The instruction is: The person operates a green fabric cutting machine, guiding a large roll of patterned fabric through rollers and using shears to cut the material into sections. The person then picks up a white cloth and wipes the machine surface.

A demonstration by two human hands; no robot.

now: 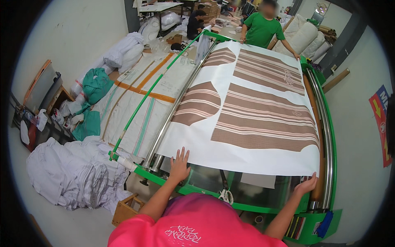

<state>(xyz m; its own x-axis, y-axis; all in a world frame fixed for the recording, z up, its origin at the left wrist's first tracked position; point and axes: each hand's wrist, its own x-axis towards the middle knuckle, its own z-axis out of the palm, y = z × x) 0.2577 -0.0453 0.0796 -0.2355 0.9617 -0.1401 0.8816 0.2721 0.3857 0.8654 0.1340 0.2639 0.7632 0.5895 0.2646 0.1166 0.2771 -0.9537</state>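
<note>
Closest to us, our pink shirt (193, 224) fills the lower edge, and both our forearms reach up from it toward the near edge of a large white paper sheet (224, 78) printed with brown striped garment shapes. Our left hand (180, 164) lies flat on the sheet's near left corner, fingers spread and released, palm pressing down rather than clutching anything. Our right hand (306, 185) sits at the near right corner, just under the sheet's edge beside a brown roller (314, 123); its fingers curl around the paper's edge, though we cannot tell how firmly they pinch it.

The sheet lies spread over a green-framed machine (230, 203), its near end hanging over a glass-like panel (205, 179). Shiny metal rollers (177, 111) run along the left side of the sheet, and another pair runs along the right beside the green frame.

To our left, on the floor, a heap of white fabric (70, 171) lies near a small wooden crate (125, 208), with teal cloth (95, 84) farther back. Between these and the machine stretches a long table covered in pale cloth with orange bands (140, 96).

At the far end of the sheet a person in a green shirt (262, 29) holds its far edge with both arms spread. Beyond, another person in dark clothes (195, 22) bends among boxes and white bundles
</note>
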